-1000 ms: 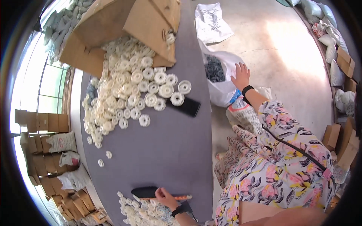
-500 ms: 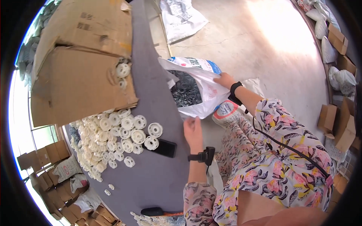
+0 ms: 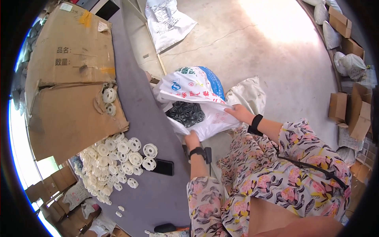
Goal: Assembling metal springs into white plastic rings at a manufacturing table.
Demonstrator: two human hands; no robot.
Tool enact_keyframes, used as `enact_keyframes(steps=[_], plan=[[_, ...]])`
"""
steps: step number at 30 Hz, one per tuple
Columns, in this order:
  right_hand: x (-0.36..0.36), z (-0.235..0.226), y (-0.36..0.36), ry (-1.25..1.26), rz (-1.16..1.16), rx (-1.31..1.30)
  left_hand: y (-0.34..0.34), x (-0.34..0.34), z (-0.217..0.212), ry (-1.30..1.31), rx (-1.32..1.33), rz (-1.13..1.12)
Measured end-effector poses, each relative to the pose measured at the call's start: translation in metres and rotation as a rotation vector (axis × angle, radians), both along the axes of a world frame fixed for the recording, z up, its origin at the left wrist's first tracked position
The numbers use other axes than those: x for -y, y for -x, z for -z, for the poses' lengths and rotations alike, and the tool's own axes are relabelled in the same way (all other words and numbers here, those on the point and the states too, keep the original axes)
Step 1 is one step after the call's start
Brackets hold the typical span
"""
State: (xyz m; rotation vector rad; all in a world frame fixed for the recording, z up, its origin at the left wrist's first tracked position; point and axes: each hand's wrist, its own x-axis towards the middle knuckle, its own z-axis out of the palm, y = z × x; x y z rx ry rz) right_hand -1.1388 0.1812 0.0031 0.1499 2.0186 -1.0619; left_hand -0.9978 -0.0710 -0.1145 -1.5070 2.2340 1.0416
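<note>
1. sack (image 3: 197,93) right of the table (image 3: 146,201), dark rings (image 3: 185,113) inside.
2. left hand (image 3: 192,138), beside the table: fingers closed on the sack.
3. right hand (image 3: 240,113), farther off: fingers pinching the sack.

1. White plastic sack (image 3: 192,83): its folded rim hides how deep the dark rings (image 3: 185,113) lie; single rings are too small and tangled to tell apart.
2. Left hand (image 3: 192,140), at the sack's near edge: fingers partly lost in the fold.
3. Right hand (image 3: 240,113), at the sack's right: some fingertips hidden under the rim.
4. Smartphone (image 3: 164,167), nearer than the sack: one end covered by white plastic wheels (image 3: 134,158).
5. Cardboard box (image 3: 75,118), left of the sack: flap conceals its inside.
</note>
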Motion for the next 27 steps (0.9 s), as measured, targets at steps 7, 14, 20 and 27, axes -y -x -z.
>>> enact_keyframes(steps=[7, 14, 20, 27], plan=[[-0.071, -0.009, -0.023, -0.072, 0.128, -0.075, -0.053, -0.082, -0.103, -0.305, 0.246, 0.423], [-0.154, -0.043, -0.088, -0.124, 0.29, 0.015, -0.157, -0.149, -0.161, -0.671, 0.217, 0.57], [-0.155, -0.069, -0.087, -0.112, 0.082, -0.09, -0.137, -0.106, -0.146, -0.455, -0.1, 0.367], [-0.108, -0.065, -0.081, -0.234, -0.172, -0.218, -0.064, -0.019, -0.129, -0.099, -0.17, 0.169]])
